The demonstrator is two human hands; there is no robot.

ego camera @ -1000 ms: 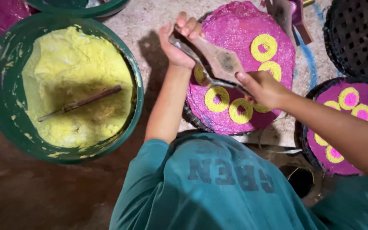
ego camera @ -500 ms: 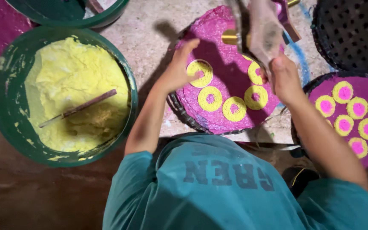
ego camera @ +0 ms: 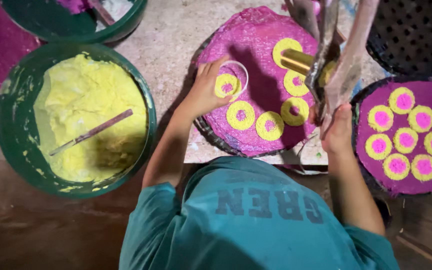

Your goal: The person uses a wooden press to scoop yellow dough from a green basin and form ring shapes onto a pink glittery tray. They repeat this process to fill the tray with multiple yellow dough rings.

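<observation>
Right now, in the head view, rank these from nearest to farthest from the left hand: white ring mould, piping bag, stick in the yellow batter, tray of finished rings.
1. White ring mould, at the left hand
2. Piping bag, right of it
3. Stick, far left in the tub
4. Tray of finished rings, far right

Left hand reaching forward, fingers curled, right hand raised, fingers gripping
</observation>
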